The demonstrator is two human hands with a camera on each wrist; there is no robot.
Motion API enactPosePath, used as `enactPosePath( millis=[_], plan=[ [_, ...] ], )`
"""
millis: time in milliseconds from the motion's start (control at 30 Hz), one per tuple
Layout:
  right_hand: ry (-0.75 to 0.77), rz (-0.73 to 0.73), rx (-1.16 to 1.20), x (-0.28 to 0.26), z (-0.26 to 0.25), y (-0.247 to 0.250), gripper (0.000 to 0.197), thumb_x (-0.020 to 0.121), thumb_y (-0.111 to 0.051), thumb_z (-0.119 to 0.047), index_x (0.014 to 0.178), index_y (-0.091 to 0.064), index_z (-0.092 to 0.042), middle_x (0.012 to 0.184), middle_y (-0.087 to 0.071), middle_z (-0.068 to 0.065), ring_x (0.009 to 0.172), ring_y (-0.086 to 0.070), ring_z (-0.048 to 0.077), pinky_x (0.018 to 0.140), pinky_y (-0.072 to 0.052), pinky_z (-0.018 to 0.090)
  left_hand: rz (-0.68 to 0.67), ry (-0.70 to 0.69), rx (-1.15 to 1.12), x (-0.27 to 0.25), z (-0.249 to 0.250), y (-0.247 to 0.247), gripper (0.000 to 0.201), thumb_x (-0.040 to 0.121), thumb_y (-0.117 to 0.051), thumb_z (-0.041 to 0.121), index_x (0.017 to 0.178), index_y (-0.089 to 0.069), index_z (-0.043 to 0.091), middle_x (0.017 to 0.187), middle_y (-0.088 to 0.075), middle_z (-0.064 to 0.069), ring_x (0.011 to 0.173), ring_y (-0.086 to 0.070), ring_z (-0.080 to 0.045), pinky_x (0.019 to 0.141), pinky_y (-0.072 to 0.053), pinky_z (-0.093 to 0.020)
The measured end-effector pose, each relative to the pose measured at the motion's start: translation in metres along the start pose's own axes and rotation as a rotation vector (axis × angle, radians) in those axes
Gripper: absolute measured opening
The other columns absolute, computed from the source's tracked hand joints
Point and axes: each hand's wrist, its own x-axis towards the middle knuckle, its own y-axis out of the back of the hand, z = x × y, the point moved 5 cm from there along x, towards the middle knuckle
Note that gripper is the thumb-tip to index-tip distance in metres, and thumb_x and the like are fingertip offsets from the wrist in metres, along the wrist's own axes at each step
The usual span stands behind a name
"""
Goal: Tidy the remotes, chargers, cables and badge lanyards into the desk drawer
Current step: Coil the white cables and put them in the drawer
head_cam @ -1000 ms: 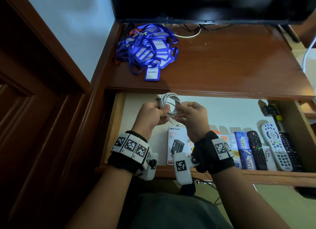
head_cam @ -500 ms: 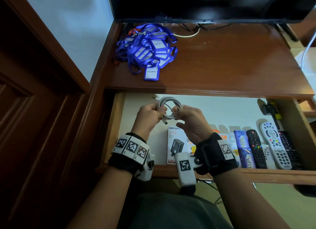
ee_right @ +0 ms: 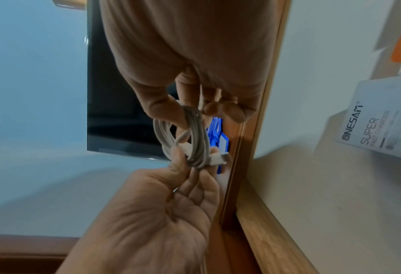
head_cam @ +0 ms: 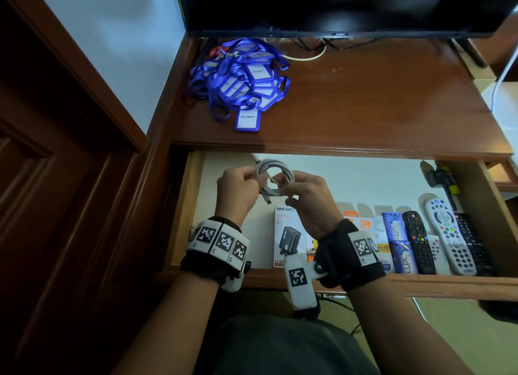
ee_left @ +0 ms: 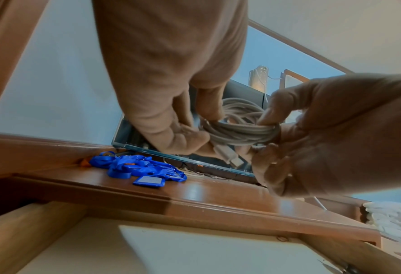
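— White coiled cable (head_cam: 273,178): why are both hands on it?
— Left hand (head_cam: 238,191) and right hand (head_cam: 307,198) pinch opposite sides above the open wooden drawer (head_cam: 350,178), likely keeping the loops tidy before stowing.

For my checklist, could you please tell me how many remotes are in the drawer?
4, at the right end of the drawer: a black remote, a small white remote partly hidden, a large grey remote, a far-right black remote. Others may be hidden.
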Motion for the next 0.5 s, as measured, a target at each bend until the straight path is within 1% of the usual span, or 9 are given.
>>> enactPosePath(
  millis=[67,100,167,200,233,267,333,400,500],
  plan=[
    [0.006,0.005,-0.031,-0.001,0.0,-0.001,0.027,0.071,-0.047,0.016,0.074,-0.064,-0.004,0.063,-0.061,-0.002,0.064,-0.049,0.015,0.058,-0.03,0.027,-0.011,0.033,-0.049,0.001,-0.003,0.0,0.024,0.085,-0.067,0.013,0.108,-0.069,0.015,0.089,-0.073,-0.004,0.083,-0.069,-0.018,0.086,-0.055,-0.038],
    [0.005,0.012,-0.037,0.0,-0.001,0.0,0.027,0.069,-0.047,0.017,0.072,-0.064,-0.004,0.063,-0.061,-0.001,0.065,-0.048,0.017,0.058,-0.03,0.028,-0.029,0.051,-0.089,0.001,-0.005,-0.001,0.029,0.085,-0.065,0.01,0.114,-0.067,0.014,0.091,-0.072,-0.005,0.081,-0.068,-0.016,0.084,-0.055,-0.035],
    [-0.002,0.017,-0.038,0.002,-0.001,0.003,0.026,0.066,-0.046,0.017,0.07,-0.063,-0.002,0.062,-0.059,0.002,0.064,-0.046,0.018,0.058,-0.029,0.029,-0.084,0.082,-0.165,-0.003,-0.005,-0.004,0.033,0.088,-0.062,0.004,0.119,-0.064,0.013,0.085,-0.066,-0.006,0.07,-0.058,-0.014,0.069,-0.048,-0.027],
    [-0.009,0.006,-0.037,0.002,0.0,0.004,0.025,0.064,-0.045,0.017,0.068,-0.062,-0.001,0.061,-0.058,0.002,0.063,-0.046,0.019,0.057,-0.028,0.03,-0.104,0.089,-0.189,-0.006,-0.004,-0.004,0.032,0.089,-0.06,0.002,0.119,-0.064,0.013,0.082,-0.062,-0.007,0.066,-0.052,-0.014,0.063,-0.043,-0.025],
    [-0.019,-0.021,-0.031,0.001,0.0,0.003,0.023,0.061,-0.046,0.016,0.066,-0.06,-0.001,0.06,-0.056,0.003,0.064,-0.045,0.021,0.057,-0.027,0.031,-0.114,0.087,-0.203,-0.008,-0.003,-0.005,0.03,0.09,-0.058,0.002,0.117,-0.065,0.013,0.082,-0.062,-0.006,0.065,-0.05,-0.013,0.061,-0.04,-0.024],
    [-0.031,-0.062,-0.019,0.0,0.0,0.002,0.02,0.057,-0.047,0.012,0.064,-0.058,-0.003,0.059,-0.055,0.003,0.066,-0.044,0.023,0.057,-0.027,0.031,-0.112,0.081,-0.206,-0.01,-0.002,-0.005,0.027,0.091,-0.057,0.003,0.113,-0.067,0.015,0.083,-0.064,-0.005,0.066,-0.05,-0.013,0.06,-0.039,-0.024],
    [-0.052,-0.151,-0.009,-0.003,0.003,-0.006,0.017,0.049,-0.05,0.005,0.059,-0.054,-0.008,0.06,-0.053,0.005,0.066,-0.043,0.022,0.056,-0.027,0.031,-0.08,0.076,-0.193,-0.01,-0.002,-0.002,0.024,0.092,-0.056,0.007,0.105,-0.07,0.02,0.086,-0.07,-0.001,0.069,-0.055,-0.012,0.062,-0.041,-0.025],
    [-0.068,-0.192,-0.031,-0.005,0.005,-0.01,0.018,0.045,-0.052,0.003,0.058,-0.053,-0.009,0.063,-0.053,0.008,0.063,-0.045,0.021,0.054,-0.028,0.029,-0.067,0.071,-0.175,-0.008,-0.003,0.003,0.021,0.091,-0.058,0.009,0.103,-0.072,0.019,0.083,-0.072,0.001,0.068,-0.058,-0.012,0.062,-0.042,-0.025],
    [-0.094,-0.195,-0.034,-0.001,0.011,-0.007,0.018,0.042,-0.054,0.001,0.056,-0.051,-0.009,0.075,-0.053,0.017,0.074,-0.047,0.027,0.057,-0.027,0.033,-0.118,0.013,-0.104,-0.007,-0.002,0.006,0.021,0.091,-0.06,0.01,0.107,-0.071,0.017,0.083,-0.071,0.004,0.066,-0.058,-0.007,0.059,-0.042,-0.021]
  ],
)
